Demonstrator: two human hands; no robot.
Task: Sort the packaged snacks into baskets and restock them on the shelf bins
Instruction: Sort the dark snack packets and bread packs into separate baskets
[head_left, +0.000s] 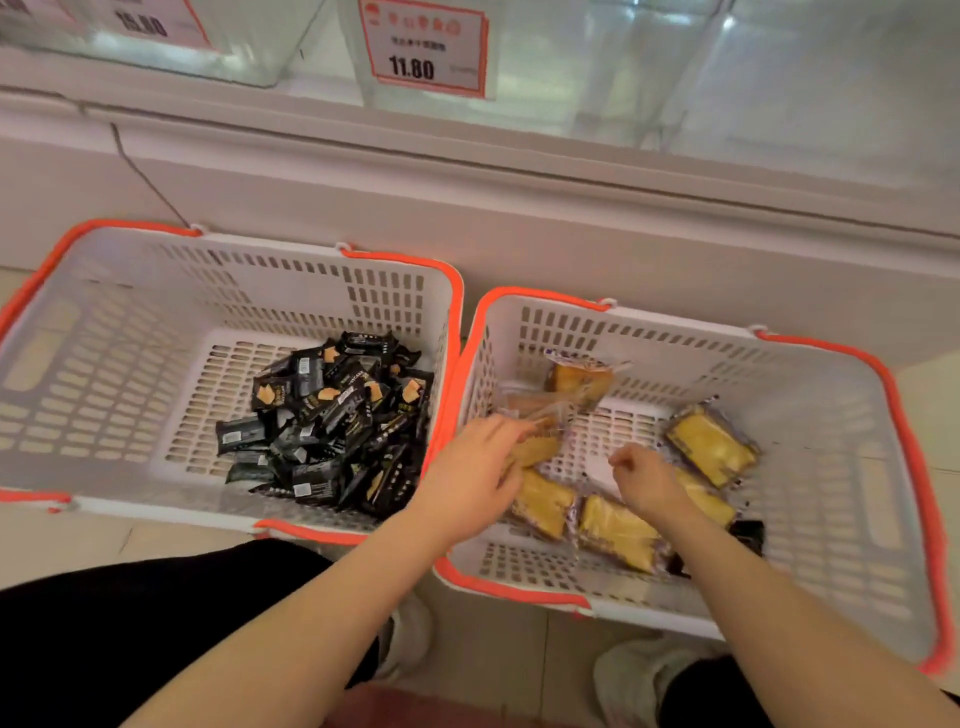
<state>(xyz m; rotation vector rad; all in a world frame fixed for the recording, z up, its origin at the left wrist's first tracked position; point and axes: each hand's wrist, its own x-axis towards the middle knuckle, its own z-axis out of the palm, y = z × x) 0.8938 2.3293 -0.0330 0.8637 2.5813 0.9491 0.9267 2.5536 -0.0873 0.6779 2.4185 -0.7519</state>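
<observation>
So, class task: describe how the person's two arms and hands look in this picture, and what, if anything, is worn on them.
Both arms are bare along all that shows: no sleeves, gloves or watch. The left hand and the right hand show no rings or markings that I can make out, though the picture is slightly blurred. Below the arms, dark trousers and pale shoes are visible.

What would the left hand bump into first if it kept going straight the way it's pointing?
Probably the clear-wrapped cake packet right at its fingertips. The left hand points up and right into the right basket, and that packet lies closest ahead. Depth is hard to judge, so it may be touching it already.
</observation>
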